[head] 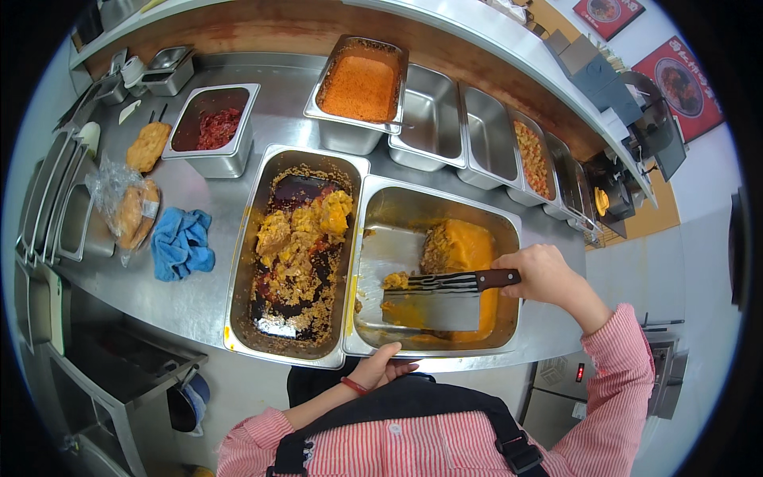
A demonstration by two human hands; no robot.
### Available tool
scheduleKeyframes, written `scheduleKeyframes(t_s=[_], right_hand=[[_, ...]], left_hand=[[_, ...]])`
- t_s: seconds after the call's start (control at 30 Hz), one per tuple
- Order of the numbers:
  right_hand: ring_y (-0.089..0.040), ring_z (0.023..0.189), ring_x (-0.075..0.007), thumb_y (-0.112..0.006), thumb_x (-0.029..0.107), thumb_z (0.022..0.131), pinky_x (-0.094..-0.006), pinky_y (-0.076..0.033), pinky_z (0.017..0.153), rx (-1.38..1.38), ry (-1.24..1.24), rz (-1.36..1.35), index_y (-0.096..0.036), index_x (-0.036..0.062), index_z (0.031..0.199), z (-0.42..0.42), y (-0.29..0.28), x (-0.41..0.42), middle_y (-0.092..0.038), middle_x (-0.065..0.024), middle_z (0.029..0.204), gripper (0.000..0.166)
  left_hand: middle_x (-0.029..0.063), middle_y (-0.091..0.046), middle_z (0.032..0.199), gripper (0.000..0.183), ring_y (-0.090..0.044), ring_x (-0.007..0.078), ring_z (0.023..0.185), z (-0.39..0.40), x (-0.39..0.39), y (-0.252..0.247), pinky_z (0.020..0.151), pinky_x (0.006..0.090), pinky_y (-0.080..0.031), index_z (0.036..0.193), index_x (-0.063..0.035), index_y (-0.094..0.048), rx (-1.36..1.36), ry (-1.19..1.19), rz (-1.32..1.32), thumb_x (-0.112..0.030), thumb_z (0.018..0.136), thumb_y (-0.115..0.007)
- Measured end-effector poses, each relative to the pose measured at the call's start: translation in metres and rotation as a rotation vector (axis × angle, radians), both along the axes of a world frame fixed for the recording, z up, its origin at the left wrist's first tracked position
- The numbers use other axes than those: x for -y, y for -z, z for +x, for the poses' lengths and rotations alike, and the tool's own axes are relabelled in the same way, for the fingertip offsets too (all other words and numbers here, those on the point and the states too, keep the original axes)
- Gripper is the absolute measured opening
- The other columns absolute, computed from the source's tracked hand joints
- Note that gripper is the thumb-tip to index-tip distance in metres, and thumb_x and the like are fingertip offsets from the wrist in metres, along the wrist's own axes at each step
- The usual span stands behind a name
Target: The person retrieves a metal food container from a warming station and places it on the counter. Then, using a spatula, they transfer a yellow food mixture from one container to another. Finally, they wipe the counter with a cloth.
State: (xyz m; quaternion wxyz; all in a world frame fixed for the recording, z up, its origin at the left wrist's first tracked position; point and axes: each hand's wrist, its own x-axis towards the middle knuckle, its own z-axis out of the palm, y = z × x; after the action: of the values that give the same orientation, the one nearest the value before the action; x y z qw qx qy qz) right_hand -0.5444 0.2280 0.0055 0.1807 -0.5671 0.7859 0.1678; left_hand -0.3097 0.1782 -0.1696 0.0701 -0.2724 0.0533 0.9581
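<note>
My right hand (536,271) grips the dark handle of a cleaver (441,307), its wide blade smeared orange and carrying a little crumbly food near the far corner. The blade is over a deep steel pan (517,226) that holds an orange, fat-like block with minced filling (462,244). At that pan's near rim is my left hand (384,366), thumb on the edge, the other fingers partly hidden below it. Touching it on the left, a second steel pan (238,286) contains yellow-brown clumps (298,238) over dark red liquid and crumbs.
Behind stand a pan of orange-red sauce (360,83), a pan of diced food (530,155) and empty steel pans (429,113). To the left lie a blue cloth (182,241), bagged bread (134,214) and a container of red chopped food (217,128). A shelf (453,18) overhangs the back.
</note>
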Motion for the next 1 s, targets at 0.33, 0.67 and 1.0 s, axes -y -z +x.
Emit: scheduleKeyframes(t_s=[0.33, 0.67, 1.0], right_hand=[[-0.055, 0.062, -0.0239, -0.064, 0.024, 0.059, -0.0326, -0.043, 0.055, 0.066, -0.015, -0.067, -0.058, 0.0133, 0.084, -0.011, 0.042, 0.006, -0.057, -0.0074, 0.065, 0.028], [-0.055, 0.06, -0.021, -0.067, 0.022, 0.055, -0.0282, -0.044, 0.054, 0.218, 0.101, -0.19, -0.059, 0.0098, 0.081, -0.022, 0.055, -0.009, -0.058, -0.0065, 0.067, 0.03], [-0.055, 0.059, -0.0201, -0.066, 0.018, 0.056, -0.0264, -0.043, 0.056, 0.415, 0.309, -0.282, -0.059, 0.0091, 0.082, -0.042, 0.045, -0.022, -0.058, -0.0071, 0.068, 0.028]], left_hand=[[0.0126, -0.049, 0.095, 0.035, -0.05, 0.0184, 0.08, 0.001, -0.001, 0.0, 0.074, 0.0284, -0.043, 0.106, 0.0013, -0.036, 0.029, -0.019, 0.013, -0.02, 0.079, -0.042], [0.013, -0.045, 0.099, 0.033, -0.048, 0.0193, 0.084, 0.002, 0.003, 0.002, 0.077, 0.0293, -0.041, 0.105, 0.0011, -0.035, 0.041, 0.046, 0.028, -0.02, 0.08, -0.04], [0.012, -0.046, 0.096, 0.032, -0.049, 0.0193, 0.083, 0.002, 0.002, 0.002, 0.076, 0.029, -0.042, 0.104, -0.0003, -0.036, 0.052, 0.052, 0.072, -0.021, 0.08, -0.041]])
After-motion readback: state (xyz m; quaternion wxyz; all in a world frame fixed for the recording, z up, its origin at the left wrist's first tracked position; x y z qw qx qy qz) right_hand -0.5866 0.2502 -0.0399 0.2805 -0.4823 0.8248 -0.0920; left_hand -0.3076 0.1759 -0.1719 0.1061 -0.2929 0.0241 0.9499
